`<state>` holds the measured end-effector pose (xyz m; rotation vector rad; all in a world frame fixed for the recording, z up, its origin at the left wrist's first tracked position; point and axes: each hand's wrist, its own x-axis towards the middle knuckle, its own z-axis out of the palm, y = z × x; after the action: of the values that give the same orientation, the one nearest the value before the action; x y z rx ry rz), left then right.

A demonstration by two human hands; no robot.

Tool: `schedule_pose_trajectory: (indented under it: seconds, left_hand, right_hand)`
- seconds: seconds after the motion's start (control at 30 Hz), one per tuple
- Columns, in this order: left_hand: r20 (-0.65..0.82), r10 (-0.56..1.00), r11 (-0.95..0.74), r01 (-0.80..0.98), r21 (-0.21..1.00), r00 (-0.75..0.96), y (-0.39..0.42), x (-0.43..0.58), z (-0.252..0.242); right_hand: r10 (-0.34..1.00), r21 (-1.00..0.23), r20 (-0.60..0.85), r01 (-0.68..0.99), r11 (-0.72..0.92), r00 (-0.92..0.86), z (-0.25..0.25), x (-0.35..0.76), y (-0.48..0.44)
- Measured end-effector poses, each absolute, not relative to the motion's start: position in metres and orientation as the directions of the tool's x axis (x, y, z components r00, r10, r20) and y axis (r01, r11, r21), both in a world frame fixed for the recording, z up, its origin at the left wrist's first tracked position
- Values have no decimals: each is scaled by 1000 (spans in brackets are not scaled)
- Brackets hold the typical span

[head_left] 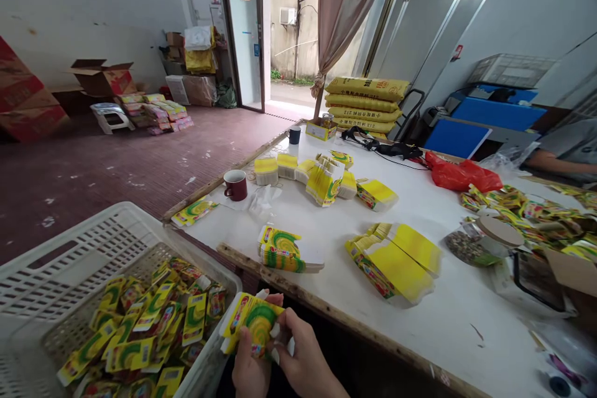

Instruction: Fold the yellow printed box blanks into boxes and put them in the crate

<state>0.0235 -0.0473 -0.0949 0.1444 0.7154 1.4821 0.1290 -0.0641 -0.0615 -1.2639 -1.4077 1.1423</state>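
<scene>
In the head view, the person's left hand (249,372) and right hand (304,362) meet low in the frame. The fingers of both are closed on one yellow and green packet (252,321), the left gripping it from below and the right pinching its near edge. The packet is held in the air between the white crate (69,261) and the front edge of the tabletop (448,329).

Loose packets (149,323) of the same kind lie heaped in the crate, just beside the left hand. A banded stack (282,250) and flat yellow cartons (396,264) sit on the tabletop beyond.

The step in hand looks like handling a single packet. Since the packet is thin and unsupported, any move from here calls for a steady two-handed pinch.
</scene>
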Motion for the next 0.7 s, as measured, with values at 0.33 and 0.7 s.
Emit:
schedule_pose_trajectory:
  seconds: [0.33,0.7]
  left_hand:
    - [-413,893,103,-816,569,-176,-39,25,-76]
    - [-306,943,78,-804,590,-132,-33,21,-63]
  right_hand:
    - [998,-1000,14,16,15,-66,-61,110,-61]
    - [992,-992,-100,-74,-106,-80,-65,109,-63]
